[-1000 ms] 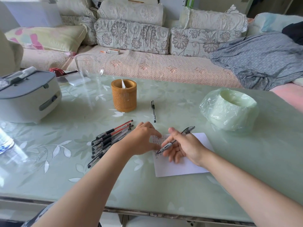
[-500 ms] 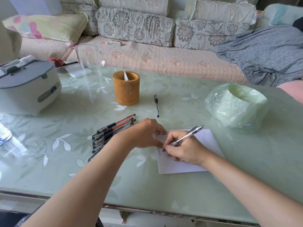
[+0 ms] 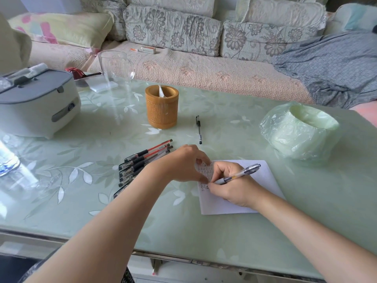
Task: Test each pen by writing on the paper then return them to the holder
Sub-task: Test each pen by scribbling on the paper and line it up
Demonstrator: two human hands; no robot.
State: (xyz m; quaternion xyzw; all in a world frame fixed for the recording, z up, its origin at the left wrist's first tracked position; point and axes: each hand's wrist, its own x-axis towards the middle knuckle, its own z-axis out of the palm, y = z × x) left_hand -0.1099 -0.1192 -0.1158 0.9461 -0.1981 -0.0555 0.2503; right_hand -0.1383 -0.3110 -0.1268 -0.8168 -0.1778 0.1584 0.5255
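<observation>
Writing: right hand [image 3: 234, 186] pinches a clear-barrelled pen [image 3: 242, 174] low on its grip, tip at the left side of the paper [image 3: 263, 176], beside rows of marks. Left hand [image 3: 179, 164] pins the sheet's upper left corner with bent fingertips and grips nothing. The pen looks light, stiff, smooth and likely to roll, so it is best taken at the grip. The thin sheet would probably slide on the glossy table [image 3: 224, 231]. Pile of pens [image 3: 142, 162] lies just left of the hands, with a lone pen [image 3: 199, 129] beyond. Holder [image 3: 161, 107] stands upright further back, the route to it open.
</observation>
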